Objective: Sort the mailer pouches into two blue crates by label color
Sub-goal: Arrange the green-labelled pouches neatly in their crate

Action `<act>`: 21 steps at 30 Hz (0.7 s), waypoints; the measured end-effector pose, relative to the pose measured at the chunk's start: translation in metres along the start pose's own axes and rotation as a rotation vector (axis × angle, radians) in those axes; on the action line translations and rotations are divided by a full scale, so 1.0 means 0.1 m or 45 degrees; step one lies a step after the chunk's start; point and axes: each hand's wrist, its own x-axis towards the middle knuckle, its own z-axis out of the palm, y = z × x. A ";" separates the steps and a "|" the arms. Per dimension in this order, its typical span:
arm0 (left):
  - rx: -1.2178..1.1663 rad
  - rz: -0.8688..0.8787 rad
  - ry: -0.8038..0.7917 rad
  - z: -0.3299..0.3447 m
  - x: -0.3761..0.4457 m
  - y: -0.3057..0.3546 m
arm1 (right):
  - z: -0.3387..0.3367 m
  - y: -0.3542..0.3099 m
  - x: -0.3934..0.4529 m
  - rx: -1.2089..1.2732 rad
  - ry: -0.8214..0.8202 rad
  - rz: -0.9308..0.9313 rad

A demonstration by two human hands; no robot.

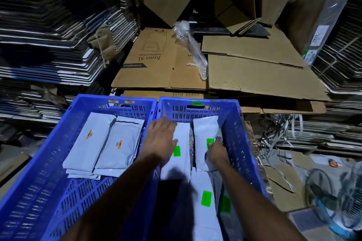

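From the head camera, you have two blue slotted plastic crates side by side in front of you. The left blue crate [49,154] carries orange tags on its far rim and holds white mailer pouches with orange labels [105,143], lying flat in overlapping stacks. The right blue crate [241,133] has a green tag on its far rim and holds white mailer pouches with green labels [203,197].

Your left hand [161,139] lies flat, fingers straight, pressing on a green-labelled pouch [181,143] at the left side of the right crate. Your right hand [217,151] grips the near end of another green-labelled pouch [205,133] beside it, thumb by the green sticker; the fingers seem curled under it, though the view there is dim.

Beyond the crates lie flattened brown cardboard boxes [254,72] with a crumpled clear plastic wrap [190,45] on them.
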 end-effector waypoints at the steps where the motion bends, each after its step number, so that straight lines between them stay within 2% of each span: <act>1: 0.001 -0.041 -0.032 0.03 0.00 -0.09 | 0.05 0.00 0.07 -0.030 -0.047 0.002; 8: -0.014 -0.125 -0.050 0.15 0.01 -0.14 | 0.29 0.03 0.08 -0.093 0.046 -0.204; 11: -0.108 -0.136 0.021 0.15 -0.01 -0.16 | 0.38 0.05 0.08 -0.077 0.049 -0.233; 13: -0.147 -0.131 0.054 0.16 -0.02 -0.18 | 0.36 0.02 0.03 -0.241 0.170 -0.274; 15: -0.164 -0.119 0.053 0.16 -0.02 -0.18 | 0.35 -0.02 0.02 -0.399 0.342 -0.470; 16: -0.166 -0.118 0.044 0.17 -0.01 -0.17 | 0.35 -0.04 0.04 -0.448 0.344 -0.567; 18: -0.162 -0.122 0.042 0.18 -0.01 -0.18 | 0.42 -0.02 0.10 -0.550 0.196 -0.659; 21: -0.174 -0.146 0.071 0.21 -0.02 -0.18 | 0.57 0.08 0.12 -0.566 0.057 -0.621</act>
